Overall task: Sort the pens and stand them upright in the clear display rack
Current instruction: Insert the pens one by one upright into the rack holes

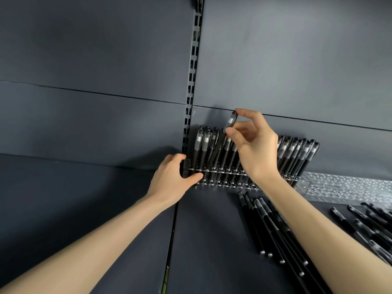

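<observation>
A clear display rack [214, 183] stands on the dark shelf against the back wall, filled with several upright black pens [203, 149]. My left hand [171, 179] grips the rack's left end, thumb along its front edge. My right hand [254, 145] pinches the cap end of one black pen [231, 119], which sticks up higher than the others and leans slightly right above the rack's middle. My right hand and wrist hide the pens in the rack's middle part.
A second clear rack [350, 187] with open holes stands to the right. Several loose black pens [269, 225] lie flat in front, with more pens [369, 225] at the far right. A slotted metal upright [192, 81] runs up the back wall.
</observation>
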Motion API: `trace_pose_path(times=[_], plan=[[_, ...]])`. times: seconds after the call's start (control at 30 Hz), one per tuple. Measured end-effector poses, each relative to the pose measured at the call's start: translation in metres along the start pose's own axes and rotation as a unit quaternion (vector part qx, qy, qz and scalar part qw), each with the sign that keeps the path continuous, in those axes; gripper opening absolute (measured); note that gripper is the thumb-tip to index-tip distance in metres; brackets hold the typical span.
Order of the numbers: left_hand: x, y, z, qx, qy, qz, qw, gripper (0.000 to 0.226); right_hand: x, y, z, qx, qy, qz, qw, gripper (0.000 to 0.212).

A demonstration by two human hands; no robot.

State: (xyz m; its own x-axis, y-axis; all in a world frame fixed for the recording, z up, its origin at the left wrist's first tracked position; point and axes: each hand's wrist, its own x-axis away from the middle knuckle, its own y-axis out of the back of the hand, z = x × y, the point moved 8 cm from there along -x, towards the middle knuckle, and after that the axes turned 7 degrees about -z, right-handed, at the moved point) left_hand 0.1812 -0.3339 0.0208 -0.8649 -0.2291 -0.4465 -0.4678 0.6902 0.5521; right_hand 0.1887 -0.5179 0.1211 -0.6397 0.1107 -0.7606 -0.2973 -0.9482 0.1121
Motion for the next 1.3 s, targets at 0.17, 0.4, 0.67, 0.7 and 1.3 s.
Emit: trace_pose_path(times=[0.17, 0.4, 0.67, 0.7, 1.3], plan=[[0.0, -0.003, 0.003, 0.001, -0.011, -0.024, 1.0, 0.05, 0.002, -0.011, -0.008, 0.028, 0.017, 0.022, 0.999, 0.03], [-0.001, -0.002, 0.003, -0.001, -0.024, -0.049, 0.999, 0.047, 0.016, -0.025, -0.025, 0.067, 0.007, 0.076, 0.995, 0.033], [0.0, -0.002, 0.0, -0.031, -0.027, -0.055, 0.998, 0.049, 0.023, -0.028, -0.026, 0.126, 0.023, 0.083, 0.988, 0.035], [0.0, -0.002, -0.001, -0.039, -0.027, -0.055, 0.997, 0.049, 0.023, -0.027, -0.025, 0.131, 0.023, 0.081, 0.988, 0.035], [0.056, -0.001, -0.032, -0.064, 0.043, -0.053, 0.996, 0.047, 0.05, 0.031, -0.026, 0.129, -0.025, 0.089, 0.987, 0.016]])
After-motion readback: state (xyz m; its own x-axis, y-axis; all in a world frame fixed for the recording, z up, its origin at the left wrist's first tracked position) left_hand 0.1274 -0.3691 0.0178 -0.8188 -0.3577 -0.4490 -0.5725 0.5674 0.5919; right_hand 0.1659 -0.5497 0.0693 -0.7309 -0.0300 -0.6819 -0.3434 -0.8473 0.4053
